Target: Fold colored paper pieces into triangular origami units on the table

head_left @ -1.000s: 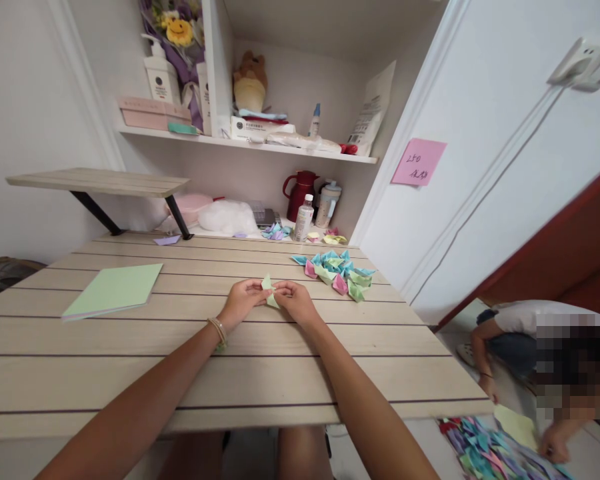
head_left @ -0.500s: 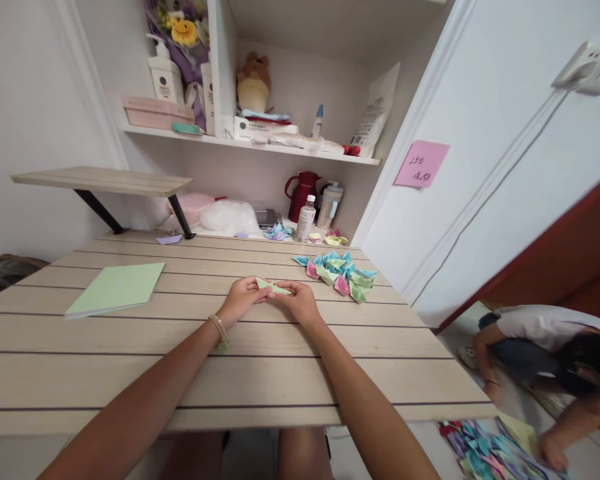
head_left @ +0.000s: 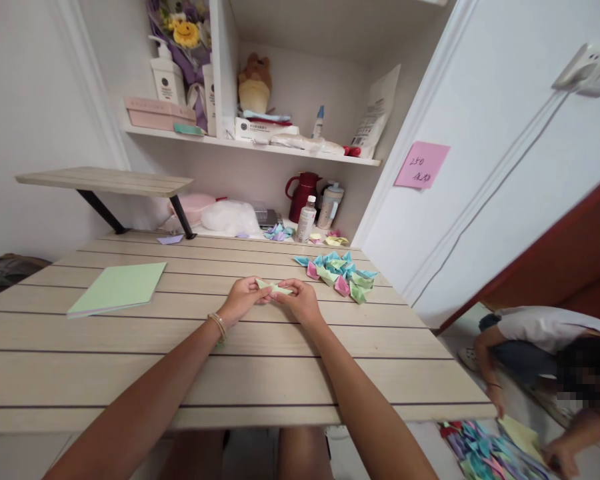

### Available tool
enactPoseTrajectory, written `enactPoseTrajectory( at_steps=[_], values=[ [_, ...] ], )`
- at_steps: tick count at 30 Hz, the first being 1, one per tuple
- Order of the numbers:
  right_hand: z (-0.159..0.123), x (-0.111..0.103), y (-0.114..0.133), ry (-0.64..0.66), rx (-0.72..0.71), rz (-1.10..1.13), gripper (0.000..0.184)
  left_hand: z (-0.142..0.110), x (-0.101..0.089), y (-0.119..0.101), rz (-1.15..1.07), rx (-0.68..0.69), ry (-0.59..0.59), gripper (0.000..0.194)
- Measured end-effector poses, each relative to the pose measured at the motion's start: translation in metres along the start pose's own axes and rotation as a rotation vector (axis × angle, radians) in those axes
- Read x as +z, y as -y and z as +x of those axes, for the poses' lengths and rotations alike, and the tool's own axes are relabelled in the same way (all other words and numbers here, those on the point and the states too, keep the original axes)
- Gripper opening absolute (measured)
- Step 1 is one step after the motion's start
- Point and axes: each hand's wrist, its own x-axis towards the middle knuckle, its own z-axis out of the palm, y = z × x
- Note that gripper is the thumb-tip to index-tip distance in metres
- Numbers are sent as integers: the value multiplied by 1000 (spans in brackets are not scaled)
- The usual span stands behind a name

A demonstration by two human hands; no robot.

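Observation:
Between both hands, just above the middle of the wooden table (head_left: pixel 290 383), is a pale green folded paper boat (head_left: pixel 275 289). My left hand (head_left: pixel 245 299) pinches its left end between thumb and fingers. At the other end, my right hand (head_left: pixel 301 300) grips it the same way, both thumbs close together near its centre. Several folded paper boats (head_left: pixel 336 270) in blue, pink and green lie grouped beyond my right hand. To the left rests a stack of light green paper (head_left: pixel 117 288), flat on the table.
A small raised shelf (head_left: pixel 105 180) on black legs stands at the back left. A bottle (head_left: pixel 307 220), a red jug (head_left: pixel 304 195) and a cup line the back. At the lower right a person (head_left: pixel 545 347) crouches beside a pile of coloured folded papers (head_left: pixel 485 447).
My hands stay in place; the ends of the green paper boat are spread slightly wider. The crouching person's hands have shifted a little by the pile.

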Motion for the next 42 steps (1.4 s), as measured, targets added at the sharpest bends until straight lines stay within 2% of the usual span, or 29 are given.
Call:
enactPoseTrajectory(
  at_steps=[6,9,13,19,22,26,35,42],
  values=[
    [3,-7,-1,-12,-252,-185,20,-1,-5,-3,-85,-15,16,30],
    [3,-9,-1,-89,-373,-315,16,0,-4,-2,-78,7,5,31],
    [3,-11,-1,-164,-465,-488,11,1,-2,2,-36,67,0,36],
    [4,-11,-1,-63,-488,-528,12,-1,-3,-1,152,176,-6,32],
    [3,-11,1,-47,-482,-573,14,-3,-1,-4,186,173,-1,30],
    [1,-13,6,14,-567,-655,18,-4,1,-5,150,158,39,28],
    [3,-14,2,127,-697,-712,15,-2,-1,-1,290,181,41,30],
    [3,-13,3,139,-622,-685,6,-2,-1,4,288,204,77,32]
  ],
)
